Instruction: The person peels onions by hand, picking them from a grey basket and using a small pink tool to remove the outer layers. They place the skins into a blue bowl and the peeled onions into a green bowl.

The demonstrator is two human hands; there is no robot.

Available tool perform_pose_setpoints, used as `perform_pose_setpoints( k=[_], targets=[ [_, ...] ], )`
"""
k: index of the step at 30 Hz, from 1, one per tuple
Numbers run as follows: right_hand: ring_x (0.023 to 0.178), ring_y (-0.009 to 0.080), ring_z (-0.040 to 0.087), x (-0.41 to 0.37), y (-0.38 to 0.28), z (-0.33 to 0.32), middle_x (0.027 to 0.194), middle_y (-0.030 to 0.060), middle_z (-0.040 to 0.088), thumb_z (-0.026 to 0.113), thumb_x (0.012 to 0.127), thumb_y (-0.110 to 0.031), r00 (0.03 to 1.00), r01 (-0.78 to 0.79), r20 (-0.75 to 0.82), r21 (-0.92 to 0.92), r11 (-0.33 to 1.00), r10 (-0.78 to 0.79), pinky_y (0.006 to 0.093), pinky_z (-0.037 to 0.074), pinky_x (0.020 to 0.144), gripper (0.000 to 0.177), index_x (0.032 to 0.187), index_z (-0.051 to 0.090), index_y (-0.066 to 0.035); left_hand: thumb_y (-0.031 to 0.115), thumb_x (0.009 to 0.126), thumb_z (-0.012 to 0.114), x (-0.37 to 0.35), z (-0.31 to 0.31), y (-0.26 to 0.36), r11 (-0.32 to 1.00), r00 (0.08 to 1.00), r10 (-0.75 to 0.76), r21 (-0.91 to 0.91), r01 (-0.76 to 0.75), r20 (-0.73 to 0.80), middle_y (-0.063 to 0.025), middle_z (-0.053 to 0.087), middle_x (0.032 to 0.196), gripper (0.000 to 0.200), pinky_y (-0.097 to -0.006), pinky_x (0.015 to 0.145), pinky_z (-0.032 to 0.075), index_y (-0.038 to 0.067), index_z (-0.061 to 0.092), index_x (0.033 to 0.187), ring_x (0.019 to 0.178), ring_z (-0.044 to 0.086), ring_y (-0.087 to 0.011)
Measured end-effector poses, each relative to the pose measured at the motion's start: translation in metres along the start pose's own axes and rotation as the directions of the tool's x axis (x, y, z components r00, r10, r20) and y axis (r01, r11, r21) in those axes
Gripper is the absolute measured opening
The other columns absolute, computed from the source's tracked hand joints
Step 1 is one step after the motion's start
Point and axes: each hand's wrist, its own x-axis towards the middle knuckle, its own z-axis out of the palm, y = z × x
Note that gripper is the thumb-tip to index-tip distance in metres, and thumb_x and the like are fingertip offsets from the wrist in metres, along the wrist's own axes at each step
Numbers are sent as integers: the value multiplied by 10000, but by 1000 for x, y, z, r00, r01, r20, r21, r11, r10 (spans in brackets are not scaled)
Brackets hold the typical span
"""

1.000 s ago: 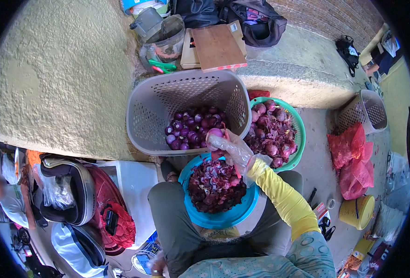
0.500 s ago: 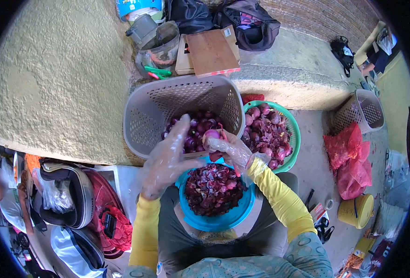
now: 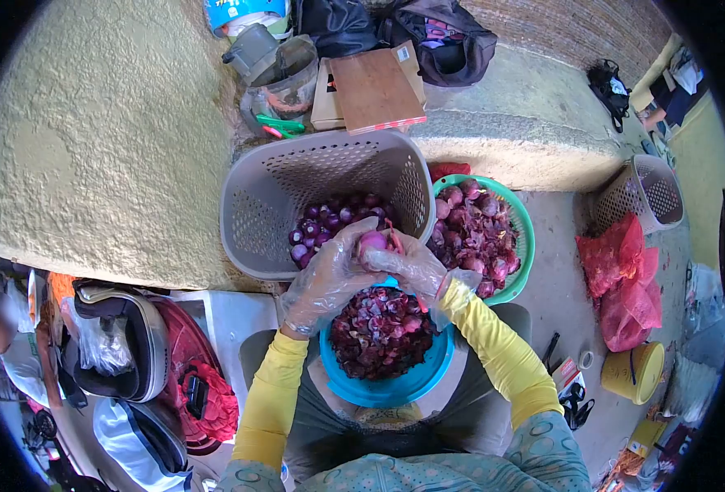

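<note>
Both my hands wear clear plastic gloves and meet around one red onion [image 3: 372,243], above the front edge of the grey basket. My left hand [image 3: 330,275] closes on the onion's left side. My right hand [image 3: 412,269] grips it from the right, and a thin red piece shows by its fingers; I cannot make out what that is. Peeled purple onions [image 3: 330,217] lie at the bottom of the perforated grey basket [image 3: 243,215]. Below my hands, a blue basin [image 3: 379,396] holds dark red onion skins [image 3: 379,340].
To the right stands a green basket [image 3: 526,238] of unpeeled onions and loose skins. Red mesh bags [image 3: 625,287] and a yellow bucket [image 3: 637,371] are farther right. A flat brown board [image 3: 376,90] lies on the ledge behind the grey basket. Another person [image 3: 18,336] is at far left.
My left hand has moved right and down from over the grey basket and closed on the onion. My right hand still holds the onion in nearly the same place.
</note>
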Motion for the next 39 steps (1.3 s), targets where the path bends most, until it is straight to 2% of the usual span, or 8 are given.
perform_pose_setpoints(
  k=[9,13,21,24,28,31,33,39],
  targets=[
    [577,110,428,-13,-7,-4,737,15,524,409,945,-802,995,-24,-100,-359,933,-13,290,368,529,842,1227,613,-36,-25,791,804,-4,-27,-25,934,991,-108,-349,75,-76,-128,530,1423,779,-364,1088,484,54,441,1476,1281,551,-208],
    [604,123,510,-9,12,-22,848,52,602,427,1027,-608,925,-374,-179,-283,883,334,278,410,511,592,1059,591,-40,-43,783,721,-9,-37,-16,923,980,-94,-385,20,-174,-132,525,1438,819,-396,1035,528,65,396,1527,1242,576,-233],
    [720,159,647,-17,44,-35,793,34,601,563,1032,-314,941,207,308,-852,480,140,311,510,603,327,1212,578,-41,-61,818,616,-9,-43,-9,742,983,-108,-671,-20,-149,-106,446,1518,796,-322,1044,505,100,371,1559,1295,535,-209],
    [698,134,634,-24,7,-21,813,29,599,528,1052,-256,836,-336,161,-606,722,524,282,506,627,288,1239,573,-42,225,981,593,-7,-39,0,600,993,-65,-799,-41,-100,-117,497,1452,623,-305,1010,507,81,385,1550,1221,549,-214],
    [682,115,587,-27,-4,-27,816,16,568,502,1076,-210,960,-51,196,-582,811,201,269,515,634,232,1232,564,-49,618,1051,398,-5,-47,-5,543,977,-204,-837,61,-61,-133,568,1384,736,-351,1048,513,58,436,1528,1237,573,-272],
    [684,154,617,-17,5,-23,808,38,611,507,1084,-193,972,231,140,-456,860,-187,312,538,667,220,1228,581,-45,561,1072,413,-1,-40,-8,572,965,-229,-820,26,-129,-136,614,1304,674,-365,1019,520,54,466,1514,1200,598,-295],
    [681,191,633,-9,1,-17,794,92,650,547,1065,-204,825,486,152,-681,547,-544,353,549,699,222,1208,590,-39,539,1079,413,6,-28,-4,562,959,-235,-827,2,-156,-136,609,1308,654,-367,1018,521,53,464,1514,1212,598,-294],
    [705,291,713,-13,-20,9,785,124,702,877,743,-526,877,221,-28,-863,454,-479,391,534,620,538,942,699,-59,413,1104,432,18,-9,4,507,970,-225,-861,36,-92,-139,599,1306,544,-378,1027,515,40,474,1498,1289,577,-290]
  ],
)
